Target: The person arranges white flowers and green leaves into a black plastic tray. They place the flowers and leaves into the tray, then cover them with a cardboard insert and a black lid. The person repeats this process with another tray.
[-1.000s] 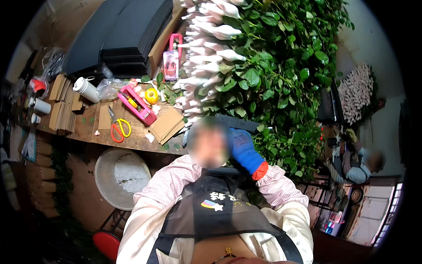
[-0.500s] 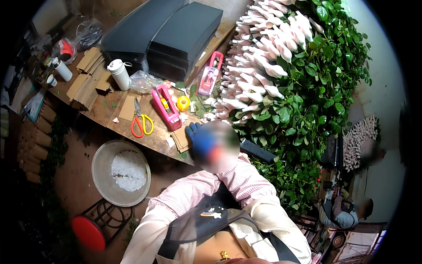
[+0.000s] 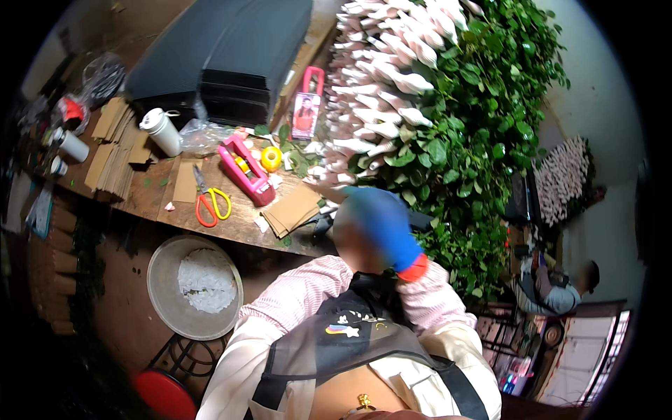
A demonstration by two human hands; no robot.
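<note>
1. at the far left of the wooden table (image 3: pixel 150 199) lie white tubes (image 3: pixel 70 145) and a stack of brown card strips (image 3: pixel 115 140); a white bottle (image 3: pixel 161 131) stands just beside them.
2. below the table's front edge sits a round metal basin (image 3: pixel 162 308) with white scraps in it; a red stool (image 3: pixel 164 395) shows lower down.
3. scissors (image 3: pixel 210 203) with orange and yellow handles lie flat on the table; behind them rises a tall stack of black sheets (image 3: pixel 224 56).
4. a pink tape dispenser (image 3: pixel 245 168) lies right of the scissors, with a yellow roll (image 3: pixel 271 158) just beside it; a pink-framed packet (image 3: pixel 306 112) lies further back.
5. the cardboard pieces (image 3: pixel 294 208) lie fanned at the table's front edge, just left of the hands and nearest to them.
6. the left hand (image 3: pixel 352 245) is raised in front of the chest at the end of a pink striped sleeve; it is blurred, so its grip cannot be told.
7. the right hand (image 3: pixel 385 222), in a blue glove with an orange cuff, is pressed against the left one; its fingers are hidden, so whether it holds anything cannot be told.
8. behind the hands lie rows of white and pink wrapped flower buds (image 3: pixel 381 84); right of them spreads a mass of green leaves (image 3: pixel 483 140).
9. at the far right another person (image 3: pixel 553 287) sits low, well apart.
</note>
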